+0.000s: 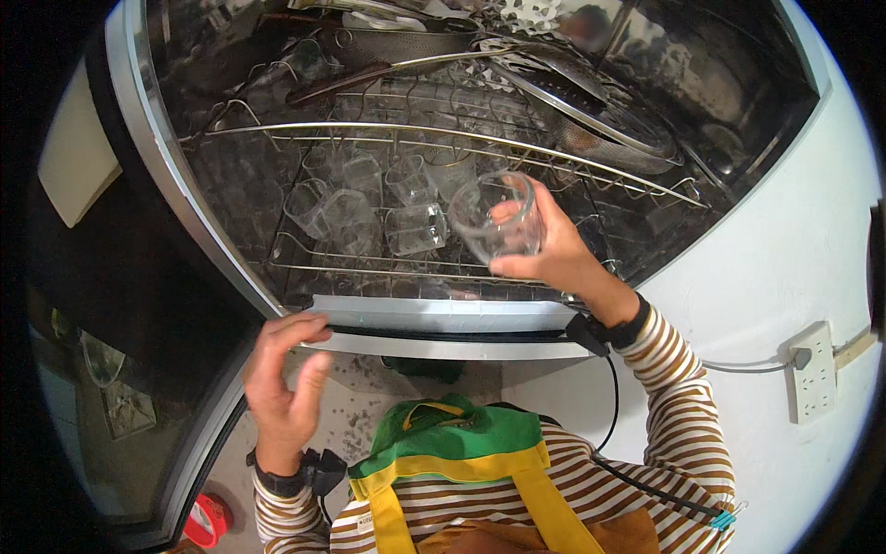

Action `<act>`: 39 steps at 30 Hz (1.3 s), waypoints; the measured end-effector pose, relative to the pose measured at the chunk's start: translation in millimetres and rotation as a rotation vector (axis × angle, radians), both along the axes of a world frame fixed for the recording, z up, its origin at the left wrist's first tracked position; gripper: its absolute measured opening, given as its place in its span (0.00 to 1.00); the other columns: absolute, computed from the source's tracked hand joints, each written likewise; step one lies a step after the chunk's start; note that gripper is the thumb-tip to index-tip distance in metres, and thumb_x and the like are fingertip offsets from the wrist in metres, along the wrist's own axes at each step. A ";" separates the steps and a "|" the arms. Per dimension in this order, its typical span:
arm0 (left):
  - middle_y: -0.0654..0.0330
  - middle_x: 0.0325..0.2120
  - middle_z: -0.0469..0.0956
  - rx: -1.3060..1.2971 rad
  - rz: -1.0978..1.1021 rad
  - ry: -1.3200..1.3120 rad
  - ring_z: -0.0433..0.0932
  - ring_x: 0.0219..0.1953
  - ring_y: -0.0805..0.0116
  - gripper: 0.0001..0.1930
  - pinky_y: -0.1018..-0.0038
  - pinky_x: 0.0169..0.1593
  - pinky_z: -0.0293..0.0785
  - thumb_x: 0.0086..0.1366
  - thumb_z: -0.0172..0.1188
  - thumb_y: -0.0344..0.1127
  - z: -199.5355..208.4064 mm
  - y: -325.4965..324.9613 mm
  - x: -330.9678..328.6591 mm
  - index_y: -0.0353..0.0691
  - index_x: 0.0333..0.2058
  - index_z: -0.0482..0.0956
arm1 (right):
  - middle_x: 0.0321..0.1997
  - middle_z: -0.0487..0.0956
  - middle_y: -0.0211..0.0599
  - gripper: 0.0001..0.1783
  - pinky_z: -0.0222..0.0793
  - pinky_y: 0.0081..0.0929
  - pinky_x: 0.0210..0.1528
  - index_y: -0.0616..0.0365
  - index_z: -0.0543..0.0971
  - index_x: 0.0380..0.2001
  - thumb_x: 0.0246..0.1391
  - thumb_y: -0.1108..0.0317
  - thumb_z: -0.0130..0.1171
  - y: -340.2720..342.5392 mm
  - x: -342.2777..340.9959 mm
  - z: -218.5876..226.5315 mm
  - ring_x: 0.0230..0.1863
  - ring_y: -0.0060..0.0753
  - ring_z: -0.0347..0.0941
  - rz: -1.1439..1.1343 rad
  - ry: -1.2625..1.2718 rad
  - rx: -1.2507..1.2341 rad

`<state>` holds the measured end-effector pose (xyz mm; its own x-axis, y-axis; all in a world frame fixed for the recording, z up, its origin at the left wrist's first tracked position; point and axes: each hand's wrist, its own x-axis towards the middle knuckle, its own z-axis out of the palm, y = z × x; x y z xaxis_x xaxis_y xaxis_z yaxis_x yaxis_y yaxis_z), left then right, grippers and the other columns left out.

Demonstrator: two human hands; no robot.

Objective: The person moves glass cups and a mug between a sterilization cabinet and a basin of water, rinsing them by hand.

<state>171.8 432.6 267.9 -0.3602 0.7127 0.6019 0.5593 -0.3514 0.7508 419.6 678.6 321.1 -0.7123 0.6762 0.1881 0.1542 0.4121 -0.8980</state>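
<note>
My right hand (551, 242) is wrapped round a clear drinking glass (494, 222), held at the right end of a wire rack (351, 266) inside an open cabinet. Several more clear glasses (349, 218) stand or lie on that rack, left of the held one; one square-looking glass (415, 229) is closest to it. My left hand (288, 367) is empty, thumb and fingers apart, near the cabinet's front edge (434, 346) beside the open door. Whether its fingertips touch the frame I cannot tell.
An upper wire shelf (443, 135) crosses above the glasses, bearing a strainer (591, 102) and other metal kitchenware. The dark glass door (138, 305) swings out at left. A red round object (208, 520) lies on the floor. A power strip (812, 374) hangs on the right.
</note>
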 end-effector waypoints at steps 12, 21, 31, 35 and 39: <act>0.57 0.30 0.79 -0.042 0.229 -0.499 0.79 0.33 0.71 0.08 0.75 0.39 0.77 0.67 0.59 0.34 -64.6 -68.5 -34.0 0.34 0.39 0.76 | 0.61 0.66 0.49 0.57 0.72 0.38 0.57 0.60 0.55 0.66 0.35 0.68 0.78 53.0 -36.6 -46.1 0.64 0.46 0.63 -0.064 -0.125 -0.081; 0.57 0.29 0.79 -0.130 0.173 -0.597 0.79 0.32 0.72 0.08 0.74 0.38 0.79 0.68 0.58 0.33 -84.0 -80.5 -44.6 0.33 0.39 0.76 | 0.61 0.65 0.49 0.56 0.69 0.35 0.59 0.60 0.52 0.67 0.38 0.75 0.76 61.8 -30.8 -64.5 0.60 0.38 0.67 -0.092 -0.157 -0.001; 0.58 0.28 0.79 -0.222 0.079 -0.631 0.78 0.30 0.72 0.07 0.75 0.37 0.77 0.68 0.57 0.33 -98.7 -74.2 -62.5 0.34 0.39 0.75 | 0.66 0.63 0.48 0.58 0.69 0.35 0.60 0.52 0.50 0.70 0.39 0.77 0.73 63.3 -27.1 -62.5 0.60 0.38 0.67 -0.121 -0.200 -0.127; 0.57 0.31 0.78 -0.301 -0.014 -0.615 0.79 0.32 0.71 0.06 0.73 0.38 0.78 0.68 0.57 0.31 -117.9 -76.1 -68.0 0.35 0.39 0.76 | 0.64 0.65 0.47 0.58 0.70 0.36 0.57 0.51 0.51 0.71 0.39 0.73 0.75 58.1 -20.1 -61.2 0.58 0.36 0.69 -0.167 -0.262 -0.098; 0.58 0.32 0.78 -0.323 -0.064 -0.638 0.80 0.33 0.70 0.05 0.73 0.39 0.79 0.67 0.59 0.30 -126.9 -77.9 -62.6 0.35 0.38 0.77 | 0.66 0.62 0.48 0.60 0.74 0.36 0.55 0.50 0.49 0.71 0.38 0.78 0.74 49.4 -14.9 -55.7 0.59 0.37 0.68 -0.110 -0.255 -0.101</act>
<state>109.2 354.7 141.0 -0.5231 0.8512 0.0428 -0.0378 -0.0733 0.9966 404.7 727.9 265.4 -0.6490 0.7585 -0.0597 0.4191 0.2909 -0.8601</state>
